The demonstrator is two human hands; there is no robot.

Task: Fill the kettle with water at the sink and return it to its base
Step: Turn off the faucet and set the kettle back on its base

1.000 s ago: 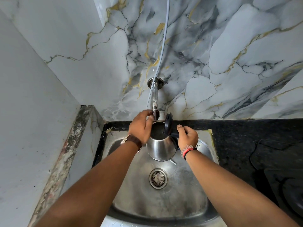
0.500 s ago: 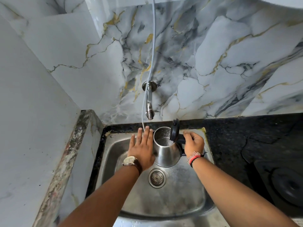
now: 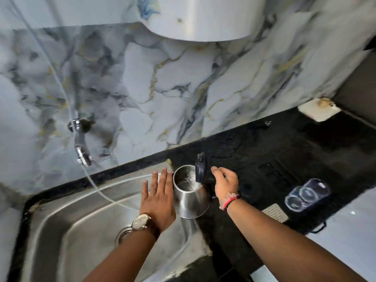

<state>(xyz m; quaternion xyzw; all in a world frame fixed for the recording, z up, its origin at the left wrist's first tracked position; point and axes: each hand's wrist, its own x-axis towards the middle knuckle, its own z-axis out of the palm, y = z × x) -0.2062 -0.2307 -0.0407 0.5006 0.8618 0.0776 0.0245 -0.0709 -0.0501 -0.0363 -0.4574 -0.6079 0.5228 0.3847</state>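
Note:
The steel kettle [image 3: 190, 197] hangs over the right edge of the steel sink [image 3: 67, 220], its black lid [image 3: 201, 169] standing open and water glinting inside. My right hand [image 3: 224, 183] grips its black handle. My left hand [image 3: 157, 197], wearing a watch, lies flat with fingers spread against the kettle's left side. The wall tap [image 3: 80, 145] is far to the left over the sink. A dark round kettle base [image 3: 250, 190] sits on the black counter just right of my right hand.
The black counter [image 3: 274, 151] runs to the right. Clear upturned glasses [image 3: 305, 195] and a small metal grid [image 3: 274, 212] lie on it. A white block [image 3: 318, 109] sits at the back corner. A thin hose [image 3: 97, 190] trails from the wall into the sink.
The kettle has moved right, away from under the tap to the sink's right edge. My view has swung right too, and the counter with the glasses has come into sight.

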